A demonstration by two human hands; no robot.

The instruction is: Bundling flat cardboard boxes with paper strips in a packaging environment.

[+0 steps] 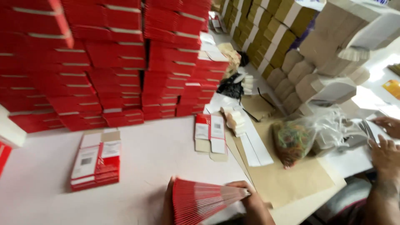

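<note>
Head view: fanned stack of red cards (204, 199) at the bottom edge, low over the pale surface (158, 158). Left hand (168, 206) clamped on the fan's left side, mostly hidden behind it; right hand (252, 204) clamped on its narrow right end. Just left, small pile of red-and-white flat cartons (96, 164); ahead, another pair of flat cartons (211, 132). Beyond, tall red stacks (104, 62) along the back. To the right, brown paper (287, 179) carrying a clear bag of rubber bands (293, 139). Far right, a co-worker's hands (385, 143) on white sheets, beside brown-and-white bundles (325, 50).
</note>
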